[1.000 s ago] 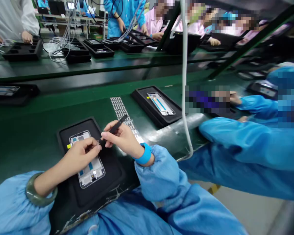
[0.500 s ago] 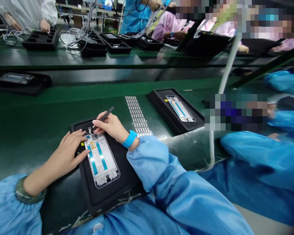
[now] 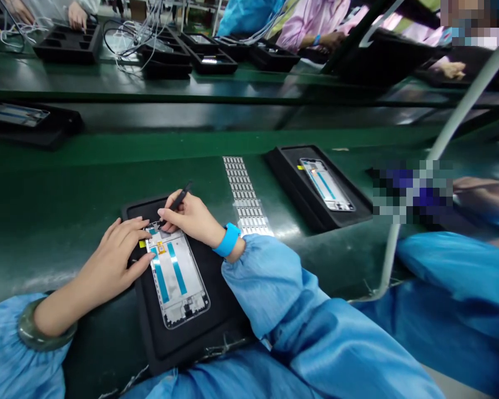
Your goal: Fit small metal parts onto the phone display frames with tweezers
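Note:
A silver phone frame [image 3: 187, 282] with two blue strips and a small yellow flex part lies in a black foam tray [image 3: 228, 310] in front of me. My left hand [image 3: 116, 252] rests along the frame's upper left edge, fingers stretched out and thumb apart. In my right hand [image 3: 193, 220] are slim black tweezers [image 3: 181, 197], pinched between thumb and fingers. Their tips reach down to the frame's top end, partly hidden by my fingers. A yellow tab [image 3: 142, 244] sticks out beside my left fingertips.
A sheet of small metallic stickers [image 3: 243, 191] lies beyond my right wrist. Right of it, a second black tray [image 3: 283, 177] holds another phone frame [image 3: 328, 185]. A white pole [image 3: 441, 136] rises at the right, near a co-worker's blue sleeve [image 3: 457, 266]. Trays and cables line the far bench.
My view has shifted, so the bench things sit farther right. My right hand has brought the tweezers lower over the frame's top; a small light piece seen near their tips no longer stands out.

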Available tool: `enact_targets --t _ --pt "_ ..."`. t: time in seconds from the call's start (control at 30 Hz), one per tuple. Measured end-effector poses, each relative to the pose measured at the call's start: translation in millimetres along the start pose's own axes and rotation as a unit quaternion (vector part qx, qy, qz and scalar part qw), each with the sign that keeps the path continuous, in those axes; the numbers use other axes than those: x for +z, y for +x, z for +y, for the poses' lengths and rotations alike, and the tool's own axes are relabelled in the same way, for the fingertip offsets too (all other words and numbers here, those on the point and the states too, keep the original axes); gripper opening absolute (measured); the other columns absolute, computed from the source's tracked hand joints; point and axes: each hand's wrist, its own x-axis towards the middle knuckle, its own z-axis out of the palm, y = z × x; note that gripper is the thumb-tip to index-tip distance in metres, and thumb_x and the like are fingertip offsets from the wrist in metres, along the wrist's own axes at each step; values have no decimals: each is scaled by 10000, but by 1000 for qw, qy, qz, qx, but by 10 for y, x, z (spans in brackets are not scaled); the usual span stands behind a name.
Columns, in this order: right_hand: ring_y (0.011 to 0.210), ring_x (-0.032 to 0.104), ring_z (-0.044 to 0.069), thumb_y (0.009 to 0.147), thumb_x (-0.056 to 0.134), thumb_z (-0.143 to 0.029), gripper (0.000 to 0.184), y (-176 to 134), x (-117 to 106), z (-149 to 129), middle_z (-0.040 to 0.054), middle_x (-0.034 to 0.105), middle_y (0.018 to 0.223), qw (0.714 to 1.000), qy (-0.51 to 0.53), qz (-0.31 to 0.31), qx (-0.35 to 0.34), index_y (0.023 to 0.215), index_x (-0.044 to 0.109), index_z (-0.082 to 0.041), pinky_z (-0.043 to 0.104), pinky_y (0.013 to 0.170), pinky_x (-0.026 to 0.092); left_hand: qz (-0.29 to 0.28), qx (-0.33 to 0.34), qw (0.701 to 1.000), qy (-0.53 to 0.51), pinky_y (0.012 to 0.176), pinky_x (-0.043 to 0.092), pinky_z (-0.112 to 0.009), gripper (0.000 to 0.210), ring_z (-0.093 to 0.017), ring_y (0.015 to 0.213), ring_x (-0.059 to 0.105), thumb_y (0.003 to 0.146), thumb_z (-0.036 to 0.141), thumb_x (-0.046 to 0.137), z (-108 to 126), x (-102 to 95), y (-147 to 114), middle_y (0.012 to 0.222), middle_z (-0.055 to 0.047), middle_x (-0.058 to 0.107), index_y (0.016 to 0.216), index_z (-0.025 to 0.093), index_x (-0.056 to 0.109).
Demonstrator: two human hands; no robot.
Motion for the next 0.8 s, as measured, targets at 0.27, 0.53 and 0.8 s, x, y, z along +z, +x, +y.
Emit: enact_targets --t 0.27,0.53,0.8 --pt "521 658 129 719 696 -311 283 -10 8 -2 -46 597 524 1000 -16 0 0 791 450 -191 212 490 561 7 -8 1000 -11 1073 262 -535 299 -262 1276 402 871 374 480 16 -11 4 1289 -109 514 1121 210 491" --pt "556 673 143 742 665 -313 252 -7 2 37 -45 597 545 998 -51 8 -21 808 451 -197 231 517 569 7 0 1000 -2 1075 263 -529 306 -259 1278 399 871 375 484 2 -2 7 1282 -115 516 1124 204 487" --pt "582 682 147 794 593 -300 178 -32 17 35 -48 593 574 993 -106 16 -39 842 451 -204 237 541 555 14 5 1000 6 1072 267 -537 345 -270 1254 420 869 378 480 6 8 8 1275 -106 517 1172 214 488"
